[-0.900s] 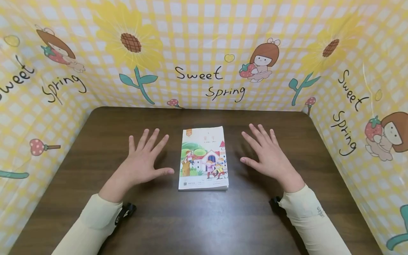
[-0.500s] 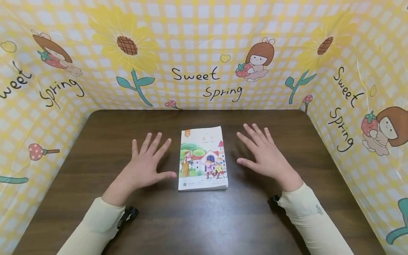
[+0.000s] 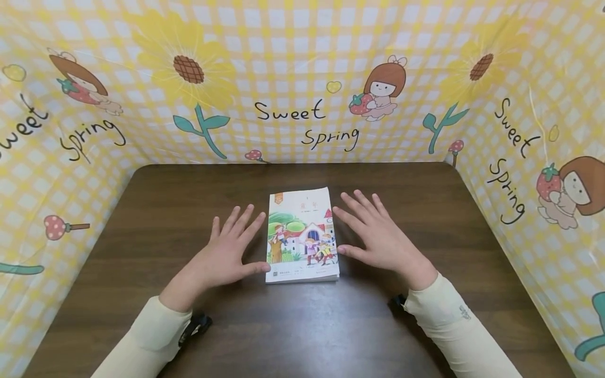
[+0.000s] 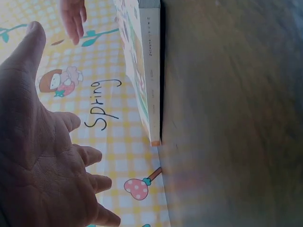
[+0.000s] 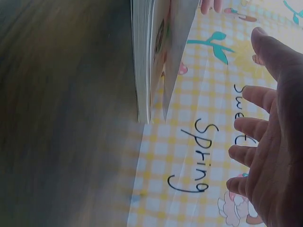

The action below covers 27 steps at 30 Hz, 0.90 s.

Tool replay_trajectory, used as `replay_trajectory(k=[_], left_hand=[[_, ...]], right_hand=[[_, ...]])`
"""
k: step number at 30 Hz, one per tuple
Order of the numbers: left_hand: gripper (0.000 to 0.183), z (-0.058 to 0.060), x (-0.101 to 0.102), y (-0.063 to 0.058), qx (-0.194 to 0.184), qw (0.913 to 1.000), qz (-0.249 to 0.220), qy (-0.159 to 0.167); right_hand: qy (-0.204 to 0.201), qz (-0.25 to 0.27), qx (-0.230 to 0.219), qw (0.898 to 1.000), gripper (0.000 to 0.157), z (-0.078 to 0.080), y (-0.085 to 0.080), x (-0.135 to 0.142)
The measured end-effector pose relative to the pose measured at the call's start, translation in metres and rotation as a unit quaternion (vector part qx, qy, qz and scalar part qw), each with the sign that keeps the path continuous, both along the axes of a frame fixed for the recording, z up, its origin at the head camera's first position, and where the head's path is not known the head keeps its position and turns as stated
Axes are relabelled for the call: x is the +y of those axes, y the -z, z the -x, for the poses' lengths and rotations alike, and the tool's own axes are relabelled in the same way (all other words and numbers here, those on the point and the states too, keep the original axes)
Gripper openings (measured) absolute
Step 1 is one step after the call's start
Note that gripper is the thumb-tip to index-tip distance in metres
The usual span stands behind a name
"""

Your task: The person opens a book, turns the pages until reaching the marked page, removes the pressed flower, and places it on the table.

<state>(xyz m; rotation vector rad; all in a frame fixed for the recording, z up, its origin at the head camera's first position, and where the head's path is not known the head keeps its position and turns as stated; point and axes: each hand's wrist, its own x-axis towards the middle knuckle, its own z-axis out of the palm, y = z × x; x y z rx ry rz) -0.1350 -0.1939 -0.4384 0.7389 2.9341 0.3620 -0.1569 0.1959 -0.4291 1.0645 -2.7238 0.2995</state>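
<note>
A paperback book [image 3: 302, 236] with a colourful drawn cover of a tree, a house and children lies face up on the dark wooden table. To its left, my left hand [image 3: 227, 257] is spread, its thumb tip at the book's lower left edge in the head view. The left wrist view shows the book's spine [image 4: 151, 71] with a gap between it and the palm. My right hand [image 3: 378, 236] is spread to the right, fingertips close to the book's edge. In the right wrist view, the front cover [image 5: 180, 52] stands slightly raised off the pages [image 5: 142, 61].
A yellow-and-white checked cloth [image 3: 283, 63] with sunflowers and lettering walls in the table [image 3: 302, 336] at the back and both sides. Dark wrist straps sit at both cream sleeves [image 3: 151, 331].
Both hands have moved inward toward the book, the left going right and the right going left. The view has shifted slightly; the book stays in place on the table.
</note>
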Motion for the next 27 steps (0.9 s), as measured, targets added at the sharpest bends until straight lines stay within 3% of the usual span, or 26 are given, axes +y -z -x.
replay_trajectory(k=[10, 21, 27], left_hand=[[0.115, -0.008, 0.012, 0.0, 0.008, 0.9999, 0.011, 0.011], [0.111, -0.013, 0.023, 0.005, 0.014, 0.9997, 0.014, 0.015], [0.11, -0.014, 0.027, 0.008, 0.013, 0.9997, 0.007, 0.017]], right_hand=[[-0.035, -0.024, -0.018, 0.999, 0.084, -0.008, 0.001, -0.021], [-0.076, -0.054, -0.035, 0.995, 0.086, -0.015, 0.014, -0.031], [-0.078, -0.065, -0.063, 0.993, 0.088, -0.019, 0.016, -0.035]])
